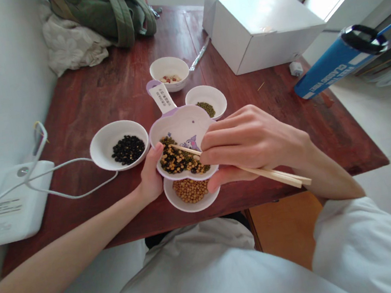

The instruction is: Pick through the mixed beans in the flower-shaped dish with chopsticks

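Note:
My left hand [152, 174] grips the near left rim of a white and lilac bowl [196, 115] with a labelled handle and a cartoon figure, thumb over the edge. Mixed beans [179, 161], black, yellow and green, lie in its near part. My right hand [249, 141] is closed round wooden chopsticks [281, 176], whose tips reach into the mixed beans. Whether the tips pinch a bean is too small to tell. Partly under the handled bowl sits a white bowl [195, 208] of yellow soybeans [191, 190]. Black beans [128, 149] fill part of the bowl [102, 146] at left.
Beyond are a bowl [219, 95] of green beans and another bowl [168, 65] with reddish and pale pieces. A white box [265, 23], blue bottle [337, 64], green bag [95, 14] and white power bank or adapter [17, 207] with a cable [74, 198] surround them on the table.

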Action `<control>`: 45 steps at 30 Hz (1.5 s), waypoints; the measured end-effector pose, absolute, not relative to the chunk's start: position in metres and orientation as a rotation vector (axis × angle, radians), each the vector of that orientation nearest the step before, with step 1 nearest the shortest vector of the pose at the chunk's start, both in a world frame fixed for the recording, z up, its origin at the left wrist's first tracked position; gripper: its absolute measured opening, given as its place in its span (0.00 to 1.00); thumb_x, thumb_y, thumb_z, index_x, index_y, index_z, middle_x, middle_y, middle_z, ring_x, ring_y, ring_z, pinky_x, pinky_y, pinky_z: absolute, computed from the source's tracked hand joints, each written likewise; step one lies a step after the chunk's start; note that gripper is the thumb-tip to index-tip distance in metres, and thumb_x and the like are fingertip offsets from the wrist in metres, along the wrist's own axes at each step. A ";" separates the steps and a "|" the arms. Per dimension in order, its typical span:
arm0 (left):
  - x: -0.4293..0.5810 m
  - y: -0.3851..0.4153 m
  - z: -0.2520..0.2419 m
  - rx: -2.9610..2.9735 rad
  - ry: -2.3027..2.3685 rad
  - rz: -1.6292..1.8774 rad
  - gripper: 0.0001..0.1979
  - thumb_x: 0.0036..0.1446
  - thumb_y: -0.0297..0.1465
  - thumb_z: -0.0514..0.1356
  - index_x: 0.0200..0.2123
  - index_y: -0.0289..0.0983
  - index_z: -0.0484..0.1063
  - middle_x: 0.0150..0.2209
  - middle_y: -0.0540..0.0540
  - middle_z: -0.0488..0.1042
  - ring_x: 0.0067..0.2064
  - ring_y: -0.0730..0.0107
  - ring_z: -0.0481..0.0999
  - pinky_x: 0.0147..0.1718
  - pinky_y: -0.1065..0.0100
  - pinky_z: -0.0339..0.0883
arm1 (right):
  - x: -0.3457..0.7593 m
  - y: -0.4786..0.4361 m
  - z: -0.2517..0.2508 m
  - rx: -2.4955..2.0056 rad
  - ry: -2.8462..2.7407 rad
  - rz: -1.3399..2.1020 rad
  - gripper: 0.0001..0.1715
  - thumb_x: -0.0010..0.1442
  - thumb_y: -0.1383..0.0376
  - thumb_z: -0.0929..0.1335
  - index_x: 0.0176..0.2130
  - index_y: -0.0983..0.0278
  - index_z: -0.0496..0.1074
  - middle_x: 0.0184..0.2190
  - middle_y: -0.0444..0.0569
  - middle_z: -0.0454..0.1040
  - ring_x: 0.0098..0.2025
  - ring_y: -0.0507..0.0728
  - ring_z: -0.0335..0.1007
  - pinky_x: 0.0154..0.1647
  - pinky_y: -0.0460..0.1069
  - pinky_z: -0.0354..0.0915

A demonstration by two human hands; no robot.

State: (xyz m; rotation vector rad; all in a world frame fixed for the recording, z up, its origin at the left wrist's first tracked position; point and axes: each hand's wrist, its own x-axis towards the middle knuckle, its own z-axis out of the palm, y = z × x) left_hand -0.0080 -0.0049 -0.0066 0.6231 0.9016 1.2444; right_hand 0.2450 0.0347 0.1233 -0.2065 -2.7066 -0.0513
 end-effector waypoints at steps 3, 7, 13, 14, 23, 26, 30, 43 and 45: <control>-0.007 -0.005 -0.006 0.623 0.927 1.266 0.20 0.55 0.53 0.78 0.37 0.44 0.84 0.46 0.39 0.93 0.76 0.26 0.80 0.72 0.41 0.79 | 0.245 0.035 0.123 -0.201 -2.705 -0.049 0.28 0.87 0.44 0.66 0.44 0.61 0.79 0.38 0.45 0.83 0.37 0.53 0.74 0.35 0.52 0.58; -0.005 -0.005 -0.003 0.613 0.919 1.231 0.22 0.53 0.55 0.79 0.36 0.44 0.85 0.46 0.39 0.93 0.74 0.25 0.81 0.71 0.40 0.79 | 0.245 0.035 0.124 -0.214 -2.723 -0.055 0.29 0.88 0.44 0.64 0.44 0.61 0.79 0.39 0.45 0.84 0.37 0.52 0.74 0.35 0.52 0.58; -0.004 -0.005 0.001 0.619 0.948 1.234 0.21 0.55 0.54 0.77 0.37 0.44 0.84 0.47 0.39 0.93 0.75 0.25 0.80 0.71 0.39 0.80 | 0.245 0.035 0.124 -0.216 -2.724 -0.059 0.28 0.88 0.45 0.65 0.44 0.61 0.78 0.38 0.44 0.83 0.37 0.52 0.73 0.35 0.52 0.56; -0.004 -0.006 0.002 0.617 0.960 1.237 0.21 0.54 0.54 0.77 0.36 0.44 0.84 0.46 0.40 0.93 0.75 0.26 0.80 0.71 0.40 0.81 | 0.245 0.035 0.124 -0.218 -2.726 -0.058 0.28 0.88 0.45 0.65 0.44 0.61 0.78 0.38 0.44 0.83 0.37 0.52 0.73 0.35 0.52 0.56; -0.002 -0.007 0.008 0.630 0.940 1.215 0.20 0.56 0.54 0.77 0.37 0.45 0.85 0.45 0.43 0.93 0.76 0.27 0.80 0.72 0.41 0.80 | 0.245 0.035 0.123 -0.200 -2.713 -0.040 0.27 0.87 0.45 0.67 0.44 0.62 0.79 0.38 0.45 0.83 0.37 0.52 0.74 0.36 0.52 0.57; -0.002 -0.007 0.007 0.609 0.886 1.216 0.22 0.56 0.55 0.77 0.38 0.44 0.84 0.46 0.41 0.93 0.77 0.23 0.78 0.74 0.39 0.78 | 0.245 0.035 0.124 -0.202 -2.717 -0.045 0.28 0.86 0.44 0.67 0.44 0.61 0.79 0.38 0.45 0.83 0.37 0.52 0.74 0.36 0.52 0.57; -0.002 -0.006 0.007 0.588 0.853 1.184 0.22 0.59 0.54 0.76 0.42 0.43 0.85 0.49 0.40 0.93 0.79 0.21 0.75 0.75 0.36 0.76 | 0.245 0.035 0.125 -0.214 -2.714 -0.047 0.30 0.87 0.43 0.65 0.43 0.61 0.79 0.39 0.45 0.83 0.37 0.53 0.75 0.35 0.52 0.59; -0.002 -0.007 -0.001 0.603 0.832 1.249 0.24 0.57 0.56 0.79 0.42 0.42 0.88 0.49 0.40 0.94 0.77 0.26 0.79 0.75 0.41 0.77 | 0.270 0.049 0.136 -0.280 -2.473 0.443 0.31 0.83 0.40 0.68 0.45 0.56 0.89 0.41 0.47 0.90 0.39 0.52 0.88 0.39 0.48 0.76; -0.003 -0.007 -0.002 0.614 0.823 1.230 0.28 0.54 0.59 0.81 0.43 0.41 0.89 0.49 0.41 0.94 0.75 0.27 0.81 0.75 0.42 0.77 | 0.276 0.059 0.130 -0.281 -2.337 0.643 0.32 0.83 0.41 0.69 0.42 0.58 0.91 0.39 0.50 0.91 0.37 0.54 0.89 0.35 0.48 0.77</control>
